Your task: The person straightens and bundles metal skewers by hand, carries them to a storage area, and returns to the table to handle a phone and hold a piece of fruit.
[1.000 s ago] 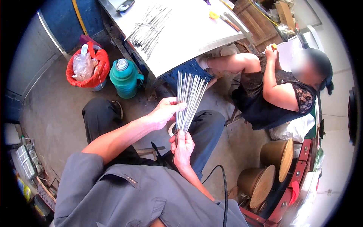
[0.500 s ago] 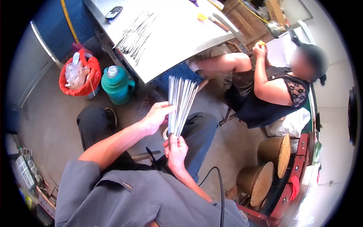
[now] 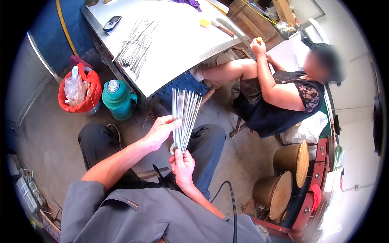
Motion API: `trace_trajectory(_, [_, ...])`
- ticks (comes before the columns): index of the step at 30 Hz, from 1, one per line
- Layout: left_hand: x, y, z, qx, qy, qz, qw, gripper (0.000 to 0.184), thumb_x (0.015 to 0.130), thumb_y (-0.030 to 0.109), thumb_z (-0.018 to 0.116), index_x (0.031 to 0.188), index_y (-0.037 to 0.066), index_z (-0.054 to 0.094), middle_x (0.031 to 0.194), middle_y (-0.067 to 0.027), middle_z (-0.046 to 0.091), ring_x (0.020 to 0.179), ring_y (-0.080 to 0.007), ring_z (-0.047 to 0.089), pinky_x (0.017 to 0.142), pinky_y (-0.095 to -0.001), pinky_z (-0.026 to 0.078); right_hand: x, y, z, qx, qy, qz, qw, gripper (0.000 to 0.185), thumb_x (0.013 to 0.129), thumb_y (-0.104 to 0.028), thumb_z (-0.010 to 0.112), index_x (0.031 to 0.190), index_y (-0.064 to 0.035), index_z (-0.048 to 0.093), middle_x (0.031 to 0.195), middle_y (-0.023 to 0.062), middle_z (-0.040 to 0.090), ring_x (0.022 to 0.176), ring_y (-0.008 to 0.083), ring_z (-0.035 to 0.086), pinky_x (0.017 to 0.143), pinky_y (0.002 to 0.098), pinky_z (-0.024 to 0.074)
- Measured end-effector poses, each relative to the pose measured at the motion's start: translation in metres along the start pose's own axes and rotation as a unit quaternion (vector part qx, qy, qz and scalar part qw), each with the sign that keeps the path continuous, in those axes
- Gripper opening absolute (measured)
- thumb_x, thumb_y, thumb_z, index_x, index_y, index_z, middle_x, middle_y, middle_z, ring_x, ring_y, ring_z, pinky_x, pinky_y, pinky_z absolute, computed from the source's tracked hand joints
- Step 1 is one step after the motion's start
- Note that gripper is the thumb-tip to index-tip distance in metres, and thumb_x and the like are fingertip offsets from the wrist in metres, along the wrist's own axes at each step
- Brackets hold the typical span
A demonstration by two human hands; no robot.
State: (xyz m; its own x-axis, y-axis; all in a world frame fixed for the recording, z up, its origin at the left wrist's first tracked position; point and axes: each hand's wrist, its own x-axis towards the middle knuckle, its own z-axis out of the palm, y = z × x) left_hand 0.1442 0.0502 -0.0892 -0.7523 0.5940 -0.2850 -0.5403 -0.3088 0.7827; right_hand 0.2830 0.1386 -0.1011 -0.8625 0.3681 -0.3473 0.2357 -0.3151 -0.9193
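Note:
A fanned bundle of thin, silvery metal rods (image 3: 186, 115) stands upright above my lap, gripped in both hands. My right hand (image 3: 183, 167) is closed round its lower end, thumb pressed on the front. At the bundle's left side, my left hand (image 3: 162, 130) pinches it around mid-height, thumb in front and the other fingers partly hidden behind. The upper ends spread apart. Beyond, on the white table (image 3: 178, 36), lies a loose pile of similar thin rods (image 3: 137, 44).
A mobile phone (image 3: 112, 23) and a knife-like tool (image 3: 223, 28) lie on the table. A teal thermos (image 3: 117, 99) and a red-lined bin (image 3: 81, 91) stand left. Another person (image 3: 283, 89) sits at right holding something yellow. Two brown drums (image 3: 271, 192) stand lower right.
The view has shifted, so most things sit slightly further left. Both my hands still hold the bundle. The other person's raised hands have moved a little.

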Motion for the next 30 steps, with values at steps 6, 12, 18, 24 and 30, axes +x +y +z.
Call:
trace_trajectory(6, [0.000,-0.001,-0.002,0.005,-0.033,0.018,0.999,0.025,0.097,0.021,0.051,0.107,0.000,0.061,0.091,-0.0054,0.067,0.077,-0.0109,0.064,0.067,-0.0260,0.053,-0.001,-0.006,0.002,0.006,0.010,0.016,1.000,0.022,0.097,-0.025,0.054,0.089,-0.0045,0.055,0.064,0.0012,0.056,0.043,0.0025,0.039,0.038,0.0192,0.0302])
trace_trajectory(12, [0.001,0.001,-0.003,-0.005,-0.010,-0.005,1.000,0.024,0.097,0.024,0.050,0.106,0.005,0.062,0.093,-0.0045,0.067,0.079,-0.0131,0.064,0.069,-0.0320,0.055,0.000,-0.009,0.002,-0.005,0.010,0.003,1.000,0.022,0.098,-0.024,0.053,0.089,-0.0049,0.054,0.064,0.0017,0.056,0.043,0.0027,0.039,0.038,0.0193,0.0302])
trace_trajectory(18, [0.000,0.005,-0.003,-0.051,0.000,-0.036,0.998,0.024,0.099,0.021,0.046,0.110,0.006,0.061,0.092,-0.0052,0.067,0.080,-0.0129,0.066,0.069,-0.0291,0.054,-0.001,-0.015,0.003,-0.006,0.013,-0.003,1.000,0.026,0.098,-0.029,0.052,0.088,-0.0051,0.052,0.064,0.0032,0.056,0.043,0.0039,0.041,0.037,0.0193,0.0302])
trace_trajectory(24, [-0.001,0.009,0.000,-0.064,0.003,-0.063,0.996,0.024,0.099,0.019,0.045,0.112,0.006,0.061,0.094,-0.0047,0.067,0.079,-0.0144,0.065,0.070,-0.0309,0.053,-0.003,-0.015,0.003,0.003,0.026,0.002,1.000,0.027,0.097,-0.031,0.053,0.089,-0.0049,0.052,0.065,0.0037,0.056,0.042,0.0044,0.041,0.036,0.0192,0.0303])
trace_trajectory(30, [0.001,0.004,-0.004,-0.053,-0.001,-0.060,0.997,0.021,0.094,0.011,0.049,0.111,0.006,0.060,0.093,-0.0049,0.066,0.081,-0.0141,0.064,0.069,-0.0300,0.053,-0.002,-0.014,0.003,0.010,0.027,0.006,1.000,0.024,0.097,-0.028,0.054,0.090,-0.0052,0.053,0.064,0.0035,0.055,0.043,0.0046,0.041,0.036,0.0189,0.0304])
